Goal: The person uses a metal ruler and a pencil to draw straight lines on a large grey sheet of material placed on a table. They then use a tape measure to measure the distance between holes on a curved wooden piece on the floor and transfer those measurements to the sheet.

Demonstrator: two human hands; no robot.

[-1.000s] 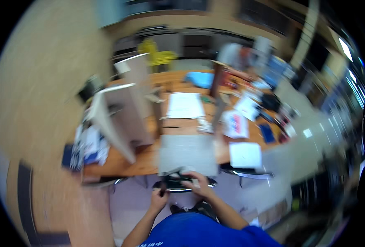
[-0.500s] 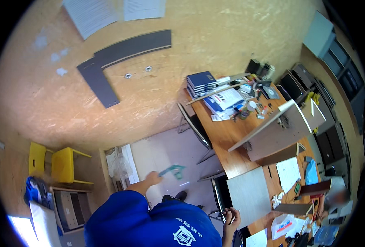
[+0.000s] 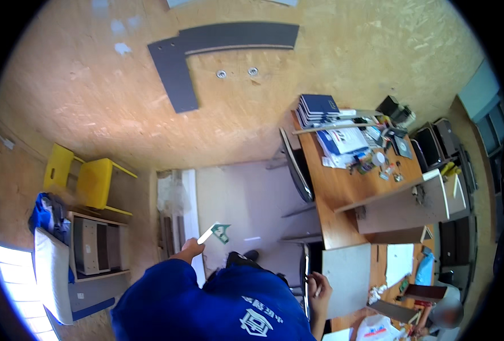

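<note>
Blue shirt (image 3: 218, 304) nearest cam. L hand (image 3: 191, 249) fwd-left of torso, fingers closed round lower end of a white bar w/ green angled frame at far end (the tool (image 3: 207, 234)); tool held up at a tilt over the floor (image 3: 229, 190), clear of the table. R hand (image 3: 319, 287) by the front edge of a flat lt-grey panel (image 3: 347, 279), fingers part curled; can't tell if it's gripping anything, or if it touches the panel.

Dark shoe (image 3: 252, 256) on floor btwn hands. Blk chair (image 3: 305, 266) just left of R hand, 2nd blk chair (image 3: 298, 170) further up same side of the wood table (image 3: 331, 190). On table past the panel: white sheet (image 3: 400, 264), upright boards (image 3: 403, 210), then papers, bottles & misc small parts; stack of dk blue books (image 3: 318, 108) at wall end. Co-worker (image 3: 450, 301) at far side, lower R. Far L: open-front cabinet (image 3: 95, 247) & yellow chair (image 3: 94, 184). Back wall (image 3: 348, 57) tan, w/ bent dk-grey panel (image 3: 240, 37) on it.
</note>
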